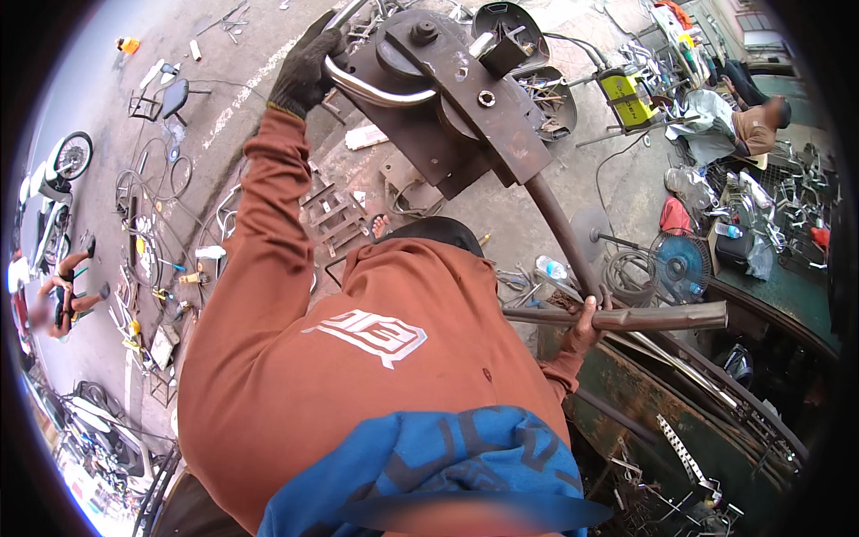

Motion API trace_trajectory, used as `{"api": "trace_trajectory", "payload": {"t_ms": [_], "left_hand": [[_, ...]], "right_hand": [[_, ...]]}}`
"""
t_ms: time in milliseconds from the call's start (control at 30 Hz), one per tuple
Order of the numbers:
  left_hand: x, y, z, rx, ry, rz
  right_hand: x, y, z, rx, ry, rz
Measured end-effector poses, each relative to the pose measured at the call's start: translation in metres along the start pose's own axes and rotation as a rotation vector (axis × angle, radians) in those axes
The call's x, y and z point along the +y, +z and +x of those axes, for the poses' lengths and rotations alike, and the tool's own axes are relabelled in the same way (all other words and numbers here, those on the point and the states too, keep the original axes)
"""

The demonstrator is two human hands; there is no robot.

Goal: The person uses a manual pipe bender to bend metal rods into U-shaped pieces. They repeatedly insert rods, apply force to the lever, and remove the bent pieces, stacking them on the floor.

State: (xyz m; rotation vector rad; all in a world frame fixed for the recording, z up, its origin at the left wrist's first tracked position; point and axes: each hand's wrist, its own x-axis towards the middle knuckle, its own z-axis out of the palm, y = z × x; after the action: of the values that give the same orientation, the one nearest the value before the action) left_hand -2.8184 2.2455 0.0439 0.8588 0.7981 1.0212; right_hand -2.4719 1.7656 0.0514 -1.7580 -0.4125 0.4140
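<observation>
Two hands work a rusty pipe-bending machine (456, 98) that stands at twelve o'clock in the view. Left hand (307, 67), in a dark glove, has its grip closed around a curved shiny metal tube (376, 91) seated against the machine's round former at eleven o'clock. Right hand (583, 324), bare, at three o'clock, is clamped on a rusty horizontal bar (626, 317), just beside the foot of the machine's long lever arm (559, 228), which slopes down from the bender head. An orange long-sleeved shirt (358, 376) fills the centre. Behind the machine, at one o'clock, two dark shallow pans (514, 22) sit on the concrete floor (224, 80), holding metal scraps. A small fan (680, 266) stands at three o'clock.
</observation>
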Motion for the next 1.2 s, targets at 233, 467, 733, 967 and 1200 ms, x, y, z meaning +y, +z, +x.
{"api": "trace_trajectory", "payload": {"t_ms": [233, 467, 733, 967, 1200], "left_hand": [[-0.027, 0.029, -0.046, 0.223, 0.378, 0.769], [0.075, -0.011, -0.159, 0.249, 0.35, -0.055], [0.077, -0.06, -0.244, 0.51, 0.541, -0.213], [0.007, -0.054, -0.323, 0.648, 0.163, 0.184], [-0.04, -0.067, -0.387, 1.011, 0.298, 0.706]], "right_hand": [[0.002, 0.002, 0.002, 0.198, -0.055, -0.011], [0.022, 0.007, 0.006, 0.224, -0.062, 0.075], [0.007, 0.0, 0.011, 0.016, 0.026, 0.011], [0.004, -0.013, 0.022, -0.201, -0.066, -0.117], [0.006, -0.027, 0.034, -0.398, -0.215, -0.184]]}}
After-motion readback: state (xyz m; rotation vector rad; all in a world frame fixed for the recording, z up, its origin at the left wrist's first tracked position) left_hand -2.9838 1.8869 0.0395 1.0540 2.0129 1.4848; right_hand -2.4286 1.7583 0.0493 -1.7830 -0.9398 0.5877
